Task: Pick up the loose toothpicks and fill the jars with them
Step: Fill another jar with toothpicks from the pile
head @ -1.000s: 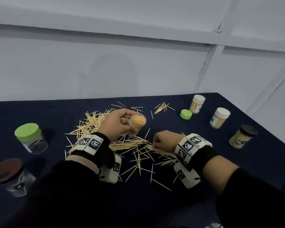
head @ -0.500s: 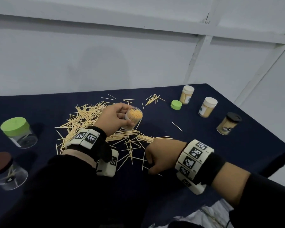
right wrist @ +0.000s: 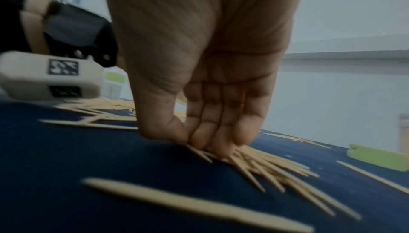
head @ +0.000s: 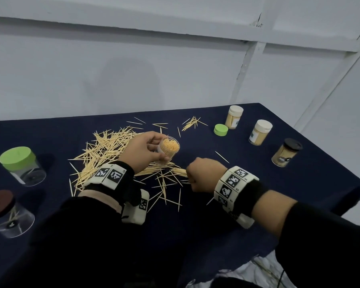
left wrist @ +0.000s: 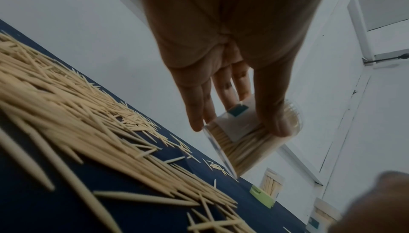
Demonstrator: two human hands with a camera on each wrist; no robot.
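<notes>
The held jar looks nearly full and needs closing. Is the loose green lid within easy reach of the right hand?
Probably yes: the green lid lies uncovered beyond the right hand, bare cloth between, but that hand pinches toothpicks.

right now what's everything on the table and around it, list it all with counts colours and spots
open jar: one, clear, packed with toothpicks, held tilted above the pile
loose toothpicks: many, pale wood, spread over the middle of the table
loose lid: one, green, far side, right of the pile
capped full jars: three, two white lids and one black, far right
nearly empty jars: two, clear, green lid and brown lid, left edge
table: one, dark blue cloth
left hand: grips the open jar
right hand: fingertips bunched, pinching toothpicks on the cloth
</notes>
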